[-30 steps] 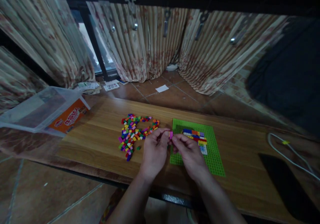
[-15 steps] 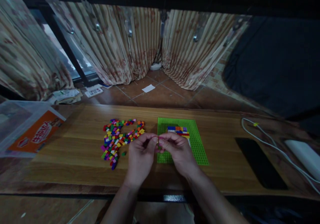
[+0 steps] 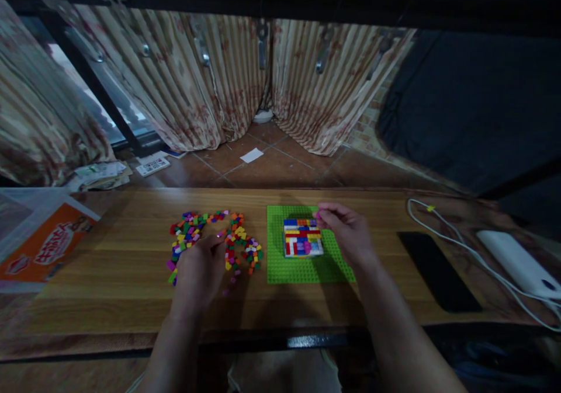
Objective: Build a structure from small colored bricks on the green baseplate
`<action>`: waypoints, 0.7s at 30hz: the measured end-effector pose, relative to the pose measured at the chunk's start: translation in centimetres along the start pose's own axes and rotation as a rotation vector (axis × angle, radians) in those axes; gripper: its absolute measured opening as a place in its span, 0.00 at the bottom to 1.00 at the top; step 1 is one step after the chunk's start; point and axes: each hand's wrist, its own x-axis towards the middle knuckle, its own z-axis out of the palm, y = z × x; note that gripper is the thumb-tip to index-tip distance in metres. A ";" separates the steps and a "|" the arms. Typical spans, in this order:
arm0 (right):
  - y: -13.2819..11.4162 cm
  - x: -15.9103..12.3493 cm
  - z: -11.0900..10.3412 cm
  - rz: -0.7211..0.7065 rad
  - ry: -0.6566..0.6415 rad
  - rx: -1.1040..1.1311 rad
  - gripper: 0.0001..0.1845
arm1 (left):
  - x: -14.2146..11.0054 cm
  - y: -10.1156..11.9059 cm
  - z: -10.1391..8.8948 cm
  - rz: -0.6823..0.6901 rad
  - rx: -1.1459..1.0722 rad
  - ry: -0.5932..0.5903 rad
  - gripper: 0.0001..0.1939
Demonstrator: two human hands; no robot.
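My right hand (image 3: 348,232) is raised at the far right of the brick build, its thumb and finger pinched on a small pink toy brick (image 3: 320,214). Below and left of it, a low block of multicoloured bricks (image 3: 302,239) is set on a green studded baseplate (image 3: 276,270). Over the pile of loose bricks (image 3: 239,250), my left hand (image 3: 200,267) has its fingers drawn together. Its back hides the fingertips, so what they hold cannot be made out. A shiny purple brick (image 3: 220,235) shows right beside those fingers.
On the wooden table (image 3: 118,253), a black phone-like slab (image 3: 438,270) lies at the right, beside a white power strip (image 3: 517,264) and its cable. A clear plastic box with an orange label (image 3: 48,241) stands at the left edge.
My hands were together in front of the baseplate and have parted. The left moved left over the loose pile; the right moved right and away from me with the pink brick. The view shifted slightly.
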 end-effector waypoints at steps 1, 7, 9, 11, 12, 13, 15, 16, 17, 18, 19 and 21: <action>0.3 0.3 0.1 -0.012 -0.020 -0.046 0.11 | 0.0 0.0 0.0 0.005 0.042 -0.018 0.16; 1.5 1.5 1.0 -0.041 -0.195 -0.265 0.10 | -0.1 0.8 0.3 -0.035 0.096 -0.108 0.15; 1.8 1.7 1.0 -0.027 -0.234 -0.299 0.10 | -0.1 1.0 0.2 -0.053 0.089 -0.117 0.14; 2.0 1.7 1.0 -0.017 -0.254 -0.318 0.11 | -0.1 1.0 0.2 -0.048 0.090 -0.121 0.14; 2.1 1.7 1.0 -0.012 -0.258 -0.322 0.11 | 0.0 0.9 0.2 -0.039 0.096 -0.120 0.14; 2.2 1.6 1.0 -0.008 -0.260 -0.320 0.11 | 0.0 0.9 0.2 -0.032 0.103 -0.118 0.14; 2.3 1.6 1.0 0.007 -0.263 -0.301 0.10 | 0.0 0.7 0.4 -0.026 0.106 -0.114 0.14; 2.4 1.5 1.1 0.018 -0.264 -0.288 0.10 | 0.0 0.6 0.5 -0.027 0.104 -0.112 0.14; 2.4 1.5 1.1 0.031 -0.266 -0.279 0.10 | -0.1 0.5 0.6 -0.026 0.098 -0.110 0.15; 2.4 1.5 1.2 0.046 -0.264 -0.273 0.11 | -0.1 0.5 0.6 -0.022 0.090 -0.109 0.15; 2.5 1.5 1.3 0.064 -0.257 -0.268 0.11 | -0.1 0.5 0.7 -0.015 0.082 -0.110 0.15; 2.6 1.6 1.3 0.105 -0.238 -0.249 0.11 | -0.1 0.5 0.6 -0.007 0.084 -0.118 0.15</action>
